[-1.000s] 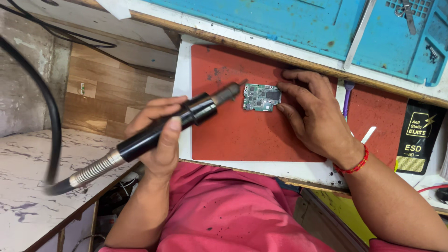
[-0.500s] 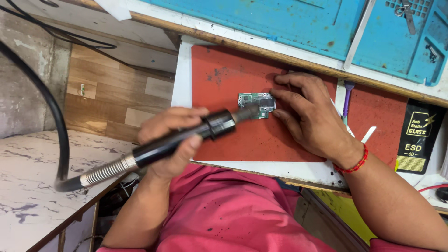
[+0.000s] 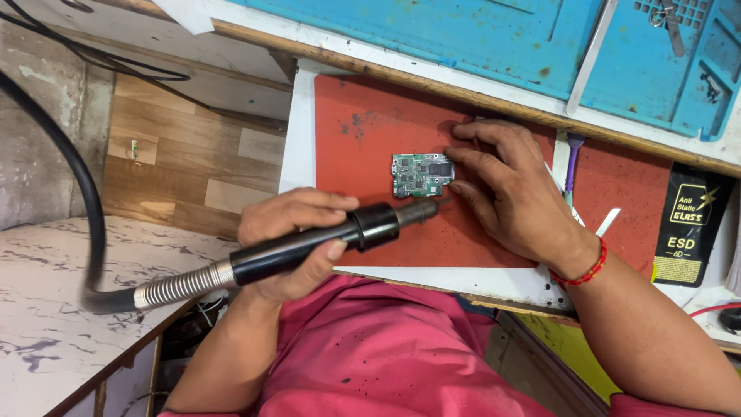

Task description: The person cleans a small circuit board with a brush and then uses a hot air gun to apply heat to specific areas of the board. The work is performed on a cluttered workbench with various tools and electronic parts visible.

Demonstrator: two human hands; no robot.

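Head view: the only view; everything below is seen from above.
Left hand [image 3: 289, 243]: found at lower centre-left, its fingers clamped round the black tool [image 3: 309, 243].
Tool: held near-level, with the nozzle pointed right at the lower right corner of the board [image 3: 421, 174]; whether the tip touches cannot be told.
Right hand [image 3: 513, 193]: laid flat on the red mat [image 3: 363, 154], fingers slightly spread, with fingertips pressed against the board's right edge.
Board: a small green circuit board, lying flat at mid-frame on the mat.
Containers: a blue tray [image 3: 664, 62] is seen at upper right; small metal pieces lie in its compartments, too small to identify.
Hidden: the hose [image 3: 69, 177] is blurred and cut off at the left edge.
Partly covered: a purple-handled tool [image 3: 571, 158] and a white stick [image 3: 607, 222] are half hidden by the right hand.
Cut off: a black packet [image 3: 689, 224] stands at the right edge.
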